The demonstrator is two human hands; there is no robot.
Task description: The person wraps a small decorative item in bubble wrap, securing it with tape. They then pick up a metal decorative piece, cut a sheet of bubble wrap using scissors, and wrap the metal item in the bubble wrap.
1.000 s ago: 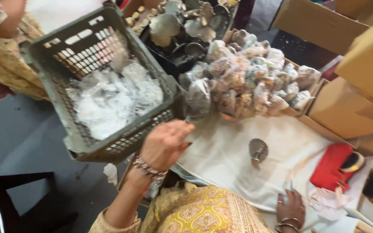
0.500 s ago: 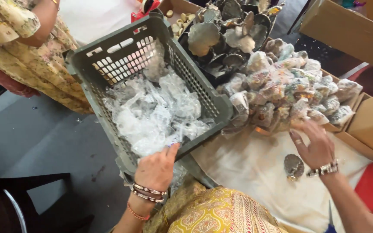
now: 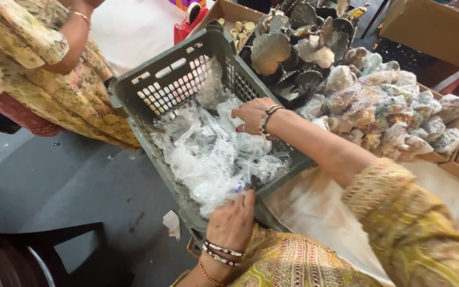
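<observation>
A dark green plastic crate [image 3: 155,79] sits tilted at the table's left edge, filled with crumpled clear plastic wrappers [image 3: 213,154]. My left hand [image 3: 233,219], with bangles at the wrist, grips the crate's near rim. My right hand [image 3: 252,114] reaches across into the crate, its fingers resting on the wrappers. Whether it holds one cannot be told.
A heap of plastic-wrapped colourful pieces [image 3: 389,114] lies right of the crate. Metal shell-shaped dishes [image 3: 293,42] fill a box behind it. Another person in a floral dress [image 3: 43,69] stands at the crate's far left. A white cloth [image 3: 320,212] covers the table; cardboard boxes [image 3: 442,32] stand at the right.
My right hand has moved from the table near the wrapped heap left into the crate. My left hand has stayed on the crate's near rim.
</observation>
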